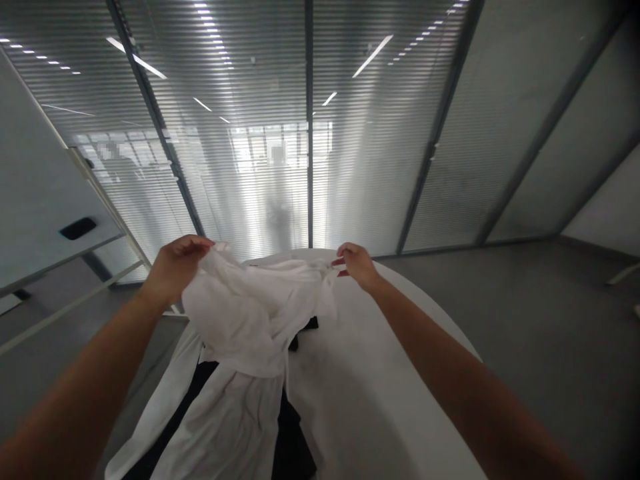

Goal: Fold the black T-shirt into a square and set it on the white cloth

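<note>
A white garment point(240, 313) of thin, wrinkled cloth is stretched between my two hands above a round white table. My left hand point(176, 267) is closed in a pinch on its upper left corner. At the upper right end, my right hand point(356, 263) pinches the edge with thumb and fingertips. The garment's lower part point(225, 420) hangs down toward me in folds. Black cloth point(293, 440) shows beneath and beside it, largely covered by the white fabric. Whether the garment is a shirt or a dress, I cannot tell.
The white table point(370, 387) has a curved right edge. Ahead stands a glass wall with blinds point(360, 167) and dark upright frames. A whiteboard point(45, 173) on a pale metal stand, with a black eraser-like object point(77, 229), is at the left. Grey floor point(540, 320) lies to the right.
</note>
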`<move>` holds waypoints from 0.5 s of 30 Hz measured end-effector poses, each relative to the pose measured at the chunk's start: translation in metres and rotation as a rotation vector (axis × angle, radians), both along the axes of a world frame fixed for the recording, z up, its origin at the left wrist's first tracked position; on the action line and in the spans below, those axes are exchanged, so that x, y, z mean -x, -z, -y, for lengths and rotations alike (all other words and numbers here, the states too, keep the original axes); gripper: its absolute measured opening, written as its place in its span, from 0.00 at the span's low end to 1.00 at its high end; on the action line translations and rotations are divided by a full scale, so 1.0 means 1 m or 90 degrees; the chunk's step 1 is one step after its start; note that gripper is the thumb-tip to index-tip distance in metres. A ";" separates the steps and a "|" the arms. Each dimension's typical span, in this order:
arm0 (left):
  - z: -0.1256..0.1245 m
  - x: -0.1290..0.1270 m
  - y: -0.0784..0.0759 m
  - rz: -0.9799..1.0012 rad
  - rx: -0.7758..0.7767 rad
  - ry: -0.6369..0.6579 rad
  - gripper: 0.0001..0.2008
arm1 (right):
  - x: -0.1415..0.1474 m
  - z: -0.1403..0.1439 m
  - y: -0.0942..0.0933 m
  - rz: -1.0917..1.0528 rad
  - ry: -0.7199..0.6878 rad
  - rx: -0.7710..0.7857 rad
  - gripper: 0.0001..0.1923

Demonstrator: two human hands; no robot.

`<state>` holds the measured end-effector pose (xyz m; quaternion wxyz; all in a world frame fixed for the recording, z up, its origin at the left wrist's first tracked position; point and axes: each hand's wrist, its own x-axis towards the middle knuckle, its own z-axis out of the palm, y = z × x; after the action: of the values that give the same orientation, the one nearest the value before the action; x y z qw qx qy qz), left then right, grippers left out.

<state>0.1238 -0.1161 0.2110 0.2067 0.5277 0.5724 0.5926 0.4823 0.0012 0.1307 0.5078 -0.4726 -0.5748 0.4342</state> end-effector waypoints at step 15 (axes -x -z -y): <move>-0.007 -0.041 0.031 -0.578 0.096 -0.060 0.16 | 0.044 0.120 0.114 0.747 -0.186 -0.054 0.48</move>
<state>0.1652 -0.1091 0.1799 -0.0540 0.6907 0.6698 0.2671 0.4387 -0.1192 0.0168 0.0595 -0.5285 -0.8347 0.1428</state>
